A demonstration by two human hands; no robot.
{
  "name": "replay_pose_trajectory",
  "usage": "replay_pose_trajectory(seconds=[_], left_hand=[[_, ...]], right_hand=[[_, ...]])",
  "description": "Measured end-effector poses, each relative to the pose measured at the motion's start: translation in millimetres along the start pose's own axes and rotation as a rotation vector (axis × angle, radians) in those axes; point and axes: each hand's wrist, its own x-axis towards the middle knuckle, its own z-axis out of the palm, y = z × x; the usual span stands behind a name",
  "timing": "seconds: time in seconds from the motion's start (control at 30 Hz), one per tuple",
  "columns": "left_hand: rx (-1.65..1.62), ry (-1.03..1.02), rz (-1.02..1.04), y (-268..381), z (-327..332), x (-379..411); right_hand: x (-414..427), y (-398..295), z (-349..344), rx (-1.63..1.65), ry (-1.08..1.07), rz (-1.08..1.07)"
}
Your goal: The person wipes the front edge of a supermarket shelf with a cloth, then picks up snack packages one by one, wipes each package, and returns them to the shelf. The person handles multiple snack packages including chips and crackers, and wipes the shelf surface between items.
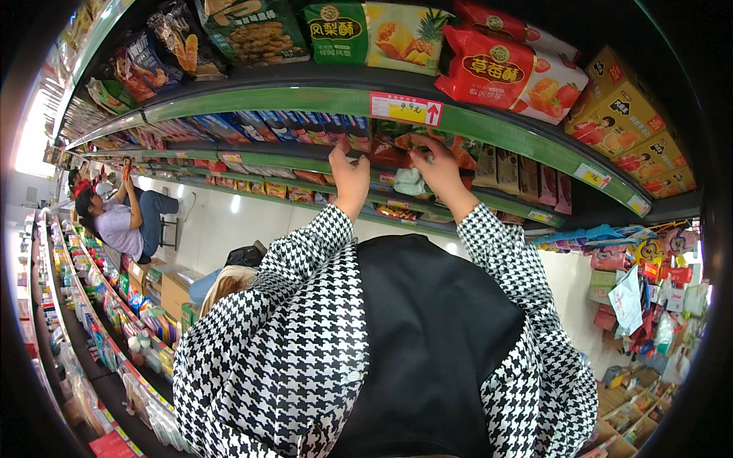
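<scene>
My right hand (440, 172) holds a crumpled pale cloth (409, 182) below a red snack packet (391, 150) on the second shelf. The fingers of that hand reach up towards the packet; I cannot tell if they touch it. My left hand (350, 178) is raised in front of a row of blue snack boxes (298, 127). Its thumb and fingers are apart, with nothing seen between them. Above both hands runs the green shelf edge (257, 103) with a price label (406, 109). Brown and pink wrapped bars (518, 174) stand right of my right hand.
The top shelf holds pineapple pastry packs (375, 37), strawberry pastry packs (509, 74) and yellow boxes (624, 120). A seated person (123, 217) is in the aisle at left. Cardboard boxes (174, 295) and another shelf unit (97, 326) are behind. Hanging goods (647, 292) are at right.
</scene>
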Motion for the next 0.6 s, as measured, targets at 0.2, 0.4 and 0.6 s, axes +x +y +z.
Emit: replay_pose_trajectory(seconds=[0.2, 0.4, 0.6], left_hand=[[-0.197, -0.194, 0.157, 32.0, -31.1, 1.6], [-0.276, -0.245, 0.657, 102.7, -80.8, 8.7], [-0.301, -0.168, 0.945, 175.9, -108.1, 46.7]], right_hand=[[27.7, -24.0, 35.8, 0.185, 0.038, -0.083], [-9.2, -66.4, 17.2, 1.022, -0.229, 0.517], [-47.9, -65.4, 4.8, 1.638, -0.227, 0.743]])
